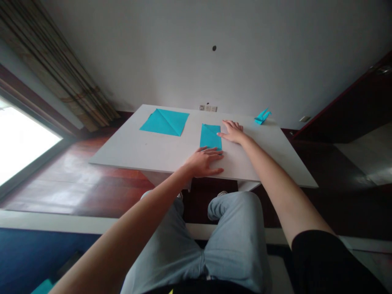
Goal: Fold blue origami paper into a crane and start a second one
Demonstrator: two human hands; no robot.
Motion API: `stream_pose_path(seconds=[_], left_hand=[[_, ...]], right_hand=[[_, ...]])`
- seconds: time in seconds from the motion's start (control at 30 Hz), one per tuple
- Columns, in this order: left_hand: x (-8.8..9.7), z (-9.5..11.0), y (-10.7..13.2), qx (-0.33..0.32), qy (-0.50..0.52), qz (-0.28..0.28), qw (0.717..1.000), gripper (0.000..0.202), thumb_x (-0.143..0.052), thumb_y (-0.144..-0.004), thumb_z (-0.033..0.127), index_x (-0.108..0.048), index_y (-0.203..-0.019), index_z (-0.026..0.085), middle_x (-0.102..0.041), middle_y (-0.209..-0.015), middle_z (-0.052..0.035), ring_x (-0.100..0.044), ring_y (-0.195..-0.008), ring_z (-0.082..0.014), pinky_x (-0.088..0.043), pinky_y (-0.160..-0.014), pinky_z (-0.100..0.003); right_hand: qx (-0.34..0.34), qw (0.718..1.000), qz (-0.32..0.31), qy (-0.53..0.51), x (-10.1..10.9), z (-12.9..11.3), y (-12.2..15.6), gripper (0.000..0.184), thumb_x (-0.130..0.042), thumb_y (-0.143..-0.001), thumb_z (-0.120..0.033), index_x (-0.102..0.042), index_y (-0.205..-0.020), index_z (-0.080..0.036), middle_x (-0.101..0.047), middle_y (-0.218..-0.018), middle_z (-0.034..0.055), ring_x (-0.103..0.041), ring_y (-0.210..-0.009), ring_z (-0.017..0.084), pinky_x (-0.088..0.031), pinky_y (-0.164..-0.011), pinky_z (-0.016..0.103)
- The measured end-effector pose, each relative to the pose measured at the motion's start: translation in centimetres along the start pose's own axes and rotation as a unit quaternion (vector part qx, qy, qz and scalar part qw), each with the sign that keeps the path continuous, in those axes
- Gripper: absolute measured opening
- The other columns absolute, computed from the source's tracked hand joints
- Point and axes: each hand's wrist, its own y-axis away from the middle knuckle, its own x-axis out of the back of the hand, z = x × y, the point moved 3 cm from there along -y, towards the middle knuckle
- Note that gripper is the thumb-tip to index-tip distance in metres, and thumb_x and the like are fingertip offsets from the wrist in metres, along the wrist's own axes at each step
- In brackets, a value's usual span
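Observation:
A blue sheet of paper (210, 136), folded into a rectangle with a diagonal crease near its top, lies flat on the white table (128, 147). Over its near edge rests my left hand (206, 161), palm down, fingers stretched to the right and thumb apart. My right hand (233, 131) lies at the paper's right side, fingers spread, with the thumb touching its right edge. Farther left is a second blue sheet (167, 121), unfolded, with a diagonal crease. At the table's far right stands a folded blue paper crane (262, 116).
Behind the table rises a grey wall with sockets (208, 108) low on it. A curtain (61, 73) hangs at the left beside a bright window (23, 143). My knees (245, 204) are close to the table's near edge. A dark door (346, 98) is at the right.

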Motion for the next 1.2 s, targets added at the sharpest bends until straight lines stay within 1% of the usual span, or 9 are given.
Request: stream_pose_path(seconds=[0.13, 0.33, 0.5, 0.6, 0.7, 0.83, 0.9, 1.03, 1.2], left_hand=[[-0.1, -0.1, 0.2, -0.001, 0.012, 0.004, 1.0, 0.077, -0.067, -0.116, 0.073, -0.073, -0.176, 0.026, -0.06, -0.195, -0.0053, -0.051, -0.187, -0.0383, -0.031, -0.161, -0.062], [-0.1, 0.0, 0.4, 0.008, 0.009, 0.006, 1.0, 0.072, -0.067, -0.114, 0.073, -0.073, -0.175, 0.035, -0.06, -0.195, -0.0007, -0.05, -0.188, -0.0353, -0.033, -0.161, -0.063], [0.0, -0.1, 0.3, 0.007, 0.008, 0.002, 1.0, 0.07, -0.066, -0.114, 0.074, -0.074, -0.173, 0.039, -0.06, -0.195, 0.0006, -0.05, -0.188, -0.0352, -0.034, -0.161, -0.064], [0.1, -0.1, 0.2, 0.003, 0.011, 0.002, 1.0, 0.073, -0.063, -0.114, 0.075, -0.073, -0.174, 0.034, -0.059, -0.195, -0.0014, -0.051, -0.188, -0.0372, -0.034, -0.161, -0.064], [0.1, 0.0, 0.2, -0.001, 0.014, 0.007, 1.0, 0.075, -0.062, -0.115, 0.074, -0.073, -0.173, 0.028, -0.06, -0.195, -0.0042, -0.051, -0.186, -0.0389, -0.032, -0.16, -0.065], [0.0, 0.0, 0.1, 0.002, 0.009, 0.013, 1.0, 0.068, -0.065, -0.115, 0.069, -0.073, -0.172, 0.031, -0.062, -0.194, -0.0015, -0.053, -0.185, -0.0362, -0.032, -0.16, -0.063], [-0.1, -0.1, 0.0, 0.003, 0.003, 0.014, 1.0, 0.07, -0.066, -0.114, 0.072, -0.073, -0.172, 0.033, -0.062, -0.194, -0.0014, -0.053, -0.185, -0.0348, -0.033, -0.16, -0.062], [-0.1, -0.2, 0.0, 0.001, -0.004, 0.02, 1.0, 0.073, -0.065, -0.113, 0.076, -0.073, -0.172, 0.034, -0.062, -0.194, -0.0026, -0.053, -0.185, -0.0346, -0.036, -0.158, -0.061], [0.0, 0.0, 0.0, -0.01, -0.002, 0.024, 1.0, 0.074, -0.064, -0.113, 0.077, -0.076, -0.171, 0.032, -0.064, -0.192, -0.0038, -0.059, -0.179, -0.0375, -0.04, -0.156, -0.06]], right_hand=[[-0.052, 0.998, 0.024, 0.009, 0.3, -0.1, -2.5, 0.07, -0.086, -0.117, -0.056, -0.066, -0.179, -0.028, -0.055, -0.194, 0.0176, -0.059, -0.174, 0.046, -0.051, -0.143, 0.078], [-0.099, 0.993, 0.066, 0.014, -0.1, -0.2, -4.5, 0.06, -0.087, -0.117, -0.051, -0.072, -0.17, -0.025, -0.067, -0.181, 0.0171, -0.071, -0.16, 0.041, -0.062, -0.133, 0.071], [-0.071, 0.992, 0.105, 0.023, -0.3, -1.1, -4.4, 0.056, -0.086, -0.118, -0.049, -0.074, -0.168, -0.025, -0.07, -0.178, 0.0167, -0.072, -0.159, 0.04, -0.063, -0.133, 0.07], [-0.017, 0.995, 0.098, 0.024, -0.1, -1.4, -3.4, 0.06, -0.086, -0.118, -0.049, -0.071, -0.172, -0.026, -0.065, -0.184, 0.0169, -0.066, -0.166, 0.042, -0.058, -0.138, 0.074], [0.034, 0.997, 0.07, 0.017, 0.2, -1.3, -1.5, 0.073, -0.085, -0.117, -0.054, -0.063, -0.181, -0.027, -0.057, -0.192, 0.018, -0.058, -0.174, 0.046, -0.049, -0.144, 0.078], [0.096, 0.995, 0.018, 0.002, 0.5, -0.6, 1.9, 0.095, -0.083, -0.111, -0.061, -0.049, -0.193, -0.027, -0.048, -0.199, 0.0213, -0.047, -0.183, 0.049, -0.039, -0.151, 0.074], [0.117, 0.993, -0.004, -0.004, 0.5, -0.2, 3.6, 0.103, -0.083, -0.106, -0.065, -0.046, -0.196, -0.031, -0.047, -0.2, 0.0196, -0.045, -0.185, 0.049, -0.037, -0.153, 0.073], [0.135, 0.99, -0.031, -0.014, 0.4, 0.4, 6.0, 0.116, -0.088, -0.1, -0.07, -0.038, -0.199, -0.034, -0.043, -0.203, 0.0174, -0.043, -0.188, 0.048, -0.036, -0.154, 0.071], [0.126, 0.992, -0.027, -0.015, 0.4, 0.5, 6.2, 0.117, -0.086, -0.1, -0.074, -0.039, -0.199, -0.033, -0.043, -0.202, 0.0189, -0.043, -0.187, 0.048, -0.037, -0.153, 0.071]])
